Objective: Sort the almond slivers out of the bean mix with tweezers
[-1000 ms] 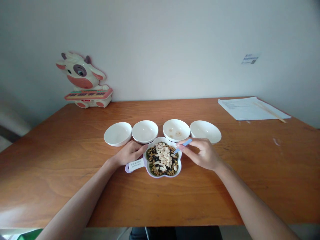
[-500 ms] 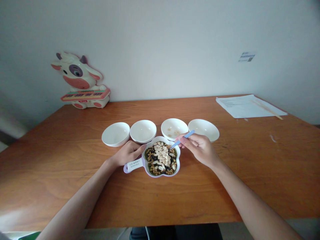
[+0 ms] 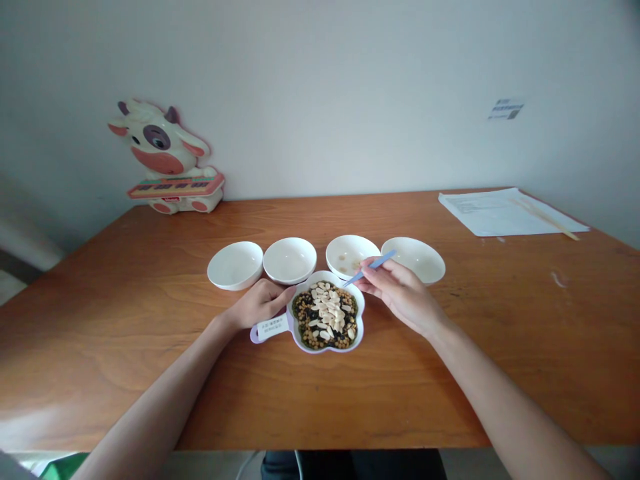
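Head view, inspected near to far. What lies closest to the person?

— Two bare forearms cross the front edge of the brown wooden table [image 3: 125, 333]. The left hand [image 3: 257, 305] has its thumb laid along the left rim of the flower-shaped white plastic dish [image 3: 358, 303]. Its other fingers are curled together just above the labelled handle tab [image 3: 271, 328].

— Position and load of that dish?

— It stands level at the table's centre, towards the front. It holds mixed tan and dark beans [image 3: 310, 337], with pale flat slices [image 3: 327, 310] heaped on top.

— The other hand?

— The right hand [image 3: 400, 293] is just right of the dish. Its thumb and fingertips are pressed together, pinching a slim light-blue plastic tool [image 3: 375, 264]. The tool slants down to the left, and its tip hangs at the dish's far right rim. Whether the tip carries anything is too small to tell.

— Beyond the dish?

— Four round white bowls stand in a row just behind it: first bowl [image 3: 235, 265], second bowl [image 3: 290, 260], third bowl [image 3: 363, 245] and fourth bowl [image 3: 417, 259]. The third holds a few pale pieces. The tool's upper end shows before the gap between the third and fourth.

— Far end?

— At far right lie white paper sheets [image 3: 500, 212] with a thin wooden stick [image 3: 545, 219] across them. At far left a cow-shaped toy with a pink keyboard [image 3: 165, 160] stands against the pale wall [image 3: 325, 100]. A small printed label [image 3: 505, 109] is stuck high on that wall, to the right.
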`<state>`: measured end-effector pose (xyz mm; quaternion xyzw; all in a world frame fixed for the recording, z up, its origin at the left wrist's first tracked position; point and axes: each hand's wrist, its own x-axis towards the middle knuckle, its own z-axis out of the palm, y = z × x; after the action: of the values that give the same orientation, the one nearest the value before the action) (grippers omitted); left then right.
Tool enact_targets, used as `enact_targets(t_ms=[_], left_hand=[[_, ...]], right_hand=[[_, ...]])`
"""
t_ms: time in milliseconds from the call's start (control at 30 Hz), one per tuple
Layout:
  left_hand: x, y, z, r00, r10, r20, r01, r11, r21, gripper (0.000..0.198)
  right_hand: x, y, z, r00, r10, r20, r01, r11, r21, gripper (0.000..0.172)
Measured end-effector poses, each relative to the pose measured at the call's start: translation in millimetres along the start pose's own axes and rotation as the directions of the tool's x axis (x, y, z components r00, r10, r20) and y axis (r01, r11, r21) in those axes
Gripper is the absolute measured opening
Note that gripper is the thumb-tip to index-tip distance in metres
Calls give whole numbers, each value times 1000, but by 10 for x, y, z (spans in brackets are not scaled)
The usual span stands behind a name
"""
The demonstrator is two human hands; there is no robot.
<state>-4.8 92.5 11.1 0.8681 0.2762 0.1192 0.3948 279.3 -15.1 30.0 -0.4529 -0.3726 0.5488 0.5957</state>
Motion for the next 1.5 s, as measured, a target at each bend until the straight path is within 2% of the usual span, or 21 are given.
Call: enact_targets(t_ms=[133, 233, 500, 667, 800, 1033, 1167, 1500], left_hand=[[-2, 17, -5, 1000, 10, 4, -10, 1000, -15, 60], [-3, 31, -8, 1000, 3, 6, -3, 1000, -25, 60], [4, 24, -3, 999, 32, 3, -32, 999, -23, 59], [7, 18, 0, 1000, 16, 6, -16, 1000, -22, 60], [7, 22, -4, 1000, 12, 1, -12, 1000, -23, 61], [2, 13, -4, 1000, 27, -13, -28, 999, -24, 62], [1, 15, -2, 999, 39, -18, -40, 999, -29, 62], [-2, 10, -3, 1000, 17, -10, -18, 999, -32, 63]], right_hand=[[-3, -2, -44, 998, -53, 17, 56, 964, -258, 37], [-13, -38, -54, 997, -76, 20, 78, 933, -352, 41], [-6, -65, -105, 991, -111, 79, 132, 925, -355, 39], [-18, -67, -112, 994, -92, 64, 110, 909, -402, 38], [-32, -74, -89, 992, -99, 75, 123, 865, -486, 39], [-54, -45, -87, 973, -167, 162, 232, 754, -615, 35], [-65, -43, -73, 966, -197, 165, 256, 694, -672, 34], [-72, -55, -62, 967, -191, 166, 252, 677, -692, 34]])
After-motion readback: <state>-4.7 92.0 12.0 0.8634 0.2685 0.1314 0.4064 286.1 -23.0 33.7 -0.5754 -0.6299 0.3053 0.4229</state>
